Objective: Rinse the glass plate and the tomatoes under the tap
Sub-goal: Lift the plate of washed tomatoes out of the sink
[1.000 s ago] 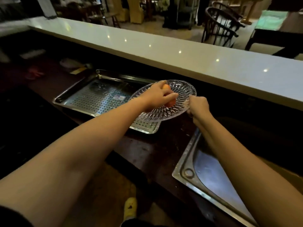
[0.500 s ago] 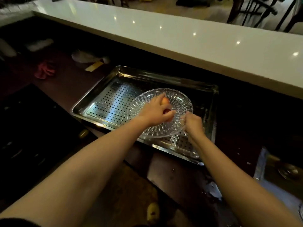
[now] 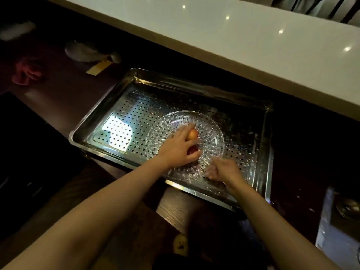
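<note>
Nearest me on the right is the corner of a stainless steel sink with its round drain. No tap shows in view. I judge the water to be over there, so the things to rinse lie to the far left of it, well apart.

My right hand is the nearer one to that sink. It sits at the near right rim of the round, cut-pattern clear glass plate. It is blurred, and I cannot tell whether its fingers pinch the rim or merely touch it.

Just to the left and a little farther, my left hand lies palm-down inside the plate. Its fingers are curled over the two small tomatoes, one orange-yellow and one red, and hold them against the glass. The tomatoes lie to the right of my palm, under the fingertips and thumb.

The plate is round, so it has no long axis to line up. It rests on the perforated floor of a rectangular stainless steel drain tray, toward its near right part.

A small pale sticker shows through the glass at the plate's far left, but its print is too small to read.

Farther left on the dark worktop lie a yellow card and a pink cloth. Beyond everything runs a white stone counter. I can read no brand or writing anywhere.
</note>
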### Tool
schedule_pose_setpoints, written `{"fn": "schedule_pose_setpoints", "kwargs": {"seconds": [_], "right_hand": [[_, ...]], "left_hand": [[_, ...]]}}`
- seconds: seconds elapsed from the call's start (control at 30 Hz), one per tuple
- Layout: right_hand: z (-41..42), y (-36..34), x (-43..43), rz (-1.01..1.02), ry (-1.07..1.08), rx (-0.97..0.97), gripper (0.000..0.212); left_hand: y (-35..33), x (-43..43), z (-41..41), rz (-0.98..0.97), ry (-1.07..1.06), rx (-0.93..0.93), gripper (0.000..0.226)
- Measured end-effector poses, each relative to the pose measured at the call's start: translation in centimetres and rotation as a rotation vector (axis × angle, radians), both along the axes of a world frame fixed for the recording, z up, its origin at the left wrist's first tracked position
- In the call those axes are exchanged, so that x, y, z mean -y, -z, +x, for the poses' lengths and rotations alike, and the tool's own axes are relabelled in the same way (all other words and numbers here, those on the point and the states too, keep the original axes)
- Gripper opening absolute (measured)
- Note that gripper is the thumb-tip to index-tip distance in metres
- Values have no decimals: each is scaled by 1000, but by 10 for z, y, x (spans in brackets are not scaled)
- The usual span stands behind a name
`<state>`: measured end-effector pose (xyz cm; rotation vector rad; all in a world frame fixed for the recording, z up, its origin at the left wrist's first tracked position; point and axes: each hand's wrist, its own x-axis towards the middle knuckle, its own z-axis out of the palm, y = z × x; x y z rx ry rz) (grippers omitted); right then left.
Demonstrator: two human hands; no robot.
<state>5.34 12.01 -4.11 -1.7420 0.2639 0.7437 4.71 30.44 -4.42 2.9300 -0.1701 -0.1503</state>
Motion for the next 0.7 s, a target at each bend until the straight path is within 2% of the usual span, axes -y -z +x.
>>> {"fn": "schedule_pose_setpoints", "kwargs": {"seconds": [0.1, 0.17, 0.23, 0.33, 0.4, 0.53, 0.7], "right_hand": [[-7, -5, 8, -47, -74, -30, 27], [-17, -9, 13, -276, -281, 167, 27], [-31, -14, 15, -496, -604, 438, 30], [-47, -19, 13, -605, -1007, 725, 38], [-51, -23, 11, -675, -1179, 839, 44], [-62, -26, 5, -667, -1297, 879, 43], [-84, -27, -8, -620, -1318, 895, 28]], "left_hand": [[3, -1, -2, 49, 1, -14, 59], [4, 0, -3, 56, -6, -13, 60], [3, 1, -2, 47, -20, 0, 59], [1, 4, -4, 47, -50, 6, 57], [0, 6, -6, 50, -61, -9, 57], [-3, 9, -14, 57, -78, -32, 56], [-1, 12, -30, 101, -76, -4, 53]]}}
